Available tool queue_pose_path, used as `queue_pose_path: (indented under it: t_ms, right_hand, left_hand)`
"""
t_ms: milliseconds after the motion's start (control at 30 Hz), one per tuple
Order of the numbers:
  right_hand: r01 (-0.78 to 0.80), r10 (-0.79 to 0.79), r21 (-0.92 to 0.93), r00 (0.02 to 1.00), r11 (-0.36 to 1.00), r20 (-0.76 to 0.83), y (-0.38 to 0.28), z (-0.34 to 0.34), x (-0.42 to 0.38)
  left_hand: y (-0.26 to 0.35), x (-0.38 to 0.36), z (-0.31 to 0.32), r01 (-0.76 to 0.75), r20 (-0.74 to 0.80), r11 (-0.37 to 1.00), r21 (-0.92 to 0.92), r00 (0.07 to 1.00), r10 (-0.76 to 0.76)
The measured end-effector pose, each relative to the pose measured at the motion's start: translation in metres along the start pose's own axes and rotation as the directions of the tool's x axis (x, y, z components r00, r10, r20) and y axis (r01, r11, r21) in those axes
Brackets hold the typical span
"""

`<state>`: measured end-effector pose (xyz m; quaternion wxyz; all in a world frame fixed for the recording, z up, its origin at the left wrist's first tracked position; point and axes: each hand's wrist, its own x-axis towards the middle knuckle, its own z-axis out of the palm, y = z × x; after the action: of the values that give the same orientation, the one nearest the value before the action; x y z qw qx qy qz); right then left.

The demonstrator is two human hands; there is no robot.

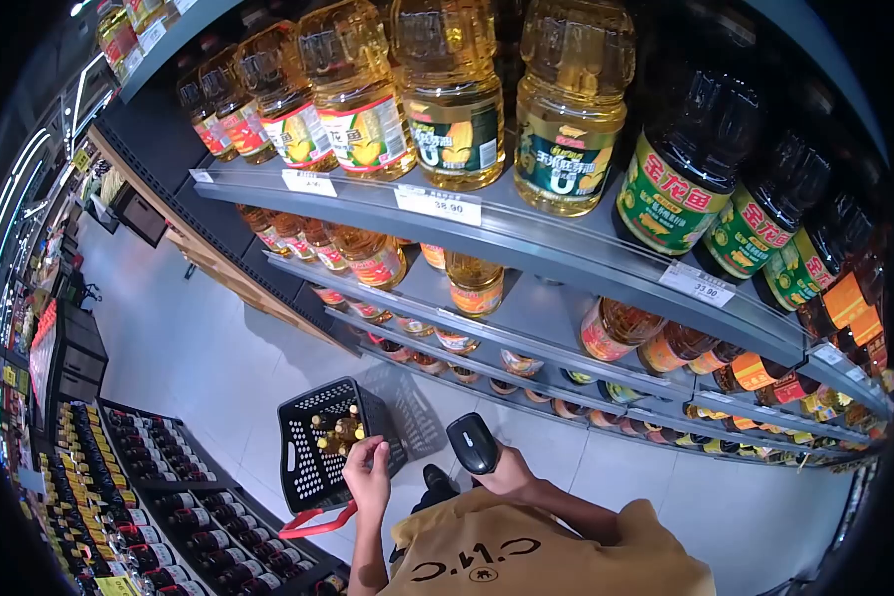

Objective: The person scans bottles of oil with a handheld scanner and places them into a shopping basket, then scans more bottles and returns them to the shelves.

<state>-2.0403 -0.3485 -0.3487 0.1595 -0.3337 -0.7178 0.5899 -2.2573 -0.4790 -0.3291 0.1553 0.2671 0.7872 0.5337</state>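
My right hand (506,471) is wrapped round a black handheld barcode scanner (474,443), its rounded top facing up in front of my apron (556,551). Fingers curled and drawn together, my left hand (369,475) hovers at the near right side of a black shopping basket (313,484); nothing shows in it. Inside the basket, several small bottles (338,429) with yellowish caps stand close together. The red basket handle (318,521) hangs down toward my left forearm.
Tiered grey shelves (566,238) with large cooking oil bottles (571,109) curve across the front and right. Price tags (437,205) line the shelf edge. Low racks of dark bottles (218,541) stand at lower left. Pale tiled floor (228,358) runs between them.
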Motion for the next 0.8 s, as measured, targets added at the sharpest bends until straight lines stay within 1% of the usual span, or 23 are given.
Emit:
queue_pose_path:
  t_ms: [33, 67, 100, 133, 233, 267, 367, 400, 433, 500, 533, 567, 633, 667, 700, 767, 800]
  right_hand:
    - [-0.013, 0.013, -0.034, 1.000, 0.999, 0.005, -0.004, 0.006, 0.003]
    - [-0.025, 0.026, -0.068, 1.000, 0.997, 0.009, -0.008, 0.014, 0.005]
    - [-0.036, 0.038, -0.103, 0.999, 0.994, 0.012, -0.009, 0.022, 0.007]
    - [-0.003, 0.006, -0.101, 1.000, 0.995, 0.031, -0.002, 0.034, 0.010]
    - [-0.062, 0.073, -0.148, 0.995, 0.987, 0.067, -0.002, 0.068, 0.013]
    - [-0.053, 0.062, -0.135, 0.996, 0.989, 0.068, 0.005, 0.083, 0.013]
    - [-0.075, 0.093, -0.156, 0.990, 0.985, 0.108, -0.002, 0.121, 0.012]
    - [-0.056, 0.079, -0.162, 0.987, 0.985, 0.137, 0.010, 0.137, 0.012]
    - [-0.080, 0.107, -0.199, 0.986, 0.977, 0.128, 0.013, 0.153, 0.010]
    - [-0.049, 0.079, -0.196, 0.986, 0.979, 0.147, 0.015, 0.176, 0.009]
    - [-0.090, 0.131, -0.222, 0.975, 0.971, 0.178, -0.003, 0.180, 0.009]
    - [-0.073, 0.109, -0.190, 0.977, 0.979, 0.182, -0.001, 0.191, 0.008]
    - [-0.063, 0.099, -0.206, 0.981, 0.977, 0.165, 0.003, 0.210, 0.007]
    - [-0.093, 0.137, -0.231, 0.973, 0.969, 0.183, -0.001, 0.214, 0.009]
    - [-0.125, 0.180, -0.255, 0.962, 0.959, 0.204, -0.007, 0.216, 0.008]
    - [-0.086, 0.141, -0.257, 0.969, 0.963, 0.205, -0.015, 0.218, 0.008]
    - [-0.069, 0.125, -0.255, 0.970, 0.965, 0.208, -0.014, 0.221, 0.008]
  left_hand:
    - [-0.015, -0.001, -0.005, 0.043, 0.002, 0.999, 0.002, 0.999, -0.043]
    - [-0.028, -0.003, -0.013, -0.047, -0.020, 0.986, 0.158, 0.998, 0.051]
    - [-0.040, -0.006, -0.021, -0.133, -0.028, 0.942, 0.309, 0.988, 0.149]
    - [-0.052, -0.008, -0.030, -0.212, -0.017, 0.866, 0.453, 0.969, 0.247]
    - [-0.093, -0.020, -0.063, -0.164, -0.015, 0.769, 0.618, 0.975, 0.220]
    - [-0.110, -0.024, -0.075, -0.162, -0.021, 0.739, 0.654, 0.972, 0.232]
    - [-0.155, -0.032, -0.109, -0.116, 0.001, 0.687, 0.717, 0.986, 0.166]
    - [-0.160, -0.034, -0.117, -0.109, -0.003, 0.687, 0.718, 0.987, 0.160]
    - [-0.170, -0.035, -0.123, -0.087, 0.009, 0.686, 0.723, 0.993, 0.117]
    - [-0.197, -0.038, -0.137, -0.049, 0.032, 0.678, 0.733, 0.999, 0.038]
    - [-0.216, -0.039, -0.144, -0.083, 0.090, 0.659, 0.748, 0.996, 0.024]
    - [-0.232, -0.041, -0.152, -0.103, 0.183, 0.662, 0.743, 0.982, -0.052]
    - [-0.250, -0.048, -0.157, -0.047, 0.205, 0.617, 0.786, 0.960, -0.188]
    - [-0.250, -0.052, -0.158, -0.022, 0.219, 0.639, 0.769, 0.948, -0.230]
    - [-0.257, -0.056, -0.158, -0.026, 0.246, 0.590, 0.807, 0.923, -0.296]
    - [-0.266, -0.068, -0.156, -0.113, 0.280, 0.545, 0.831, 0.931, -0.233]
    - [-0.268, -0.066, -0.153, -0.112, 0.265, 0.532, 0.839, 0.939, -0.221]
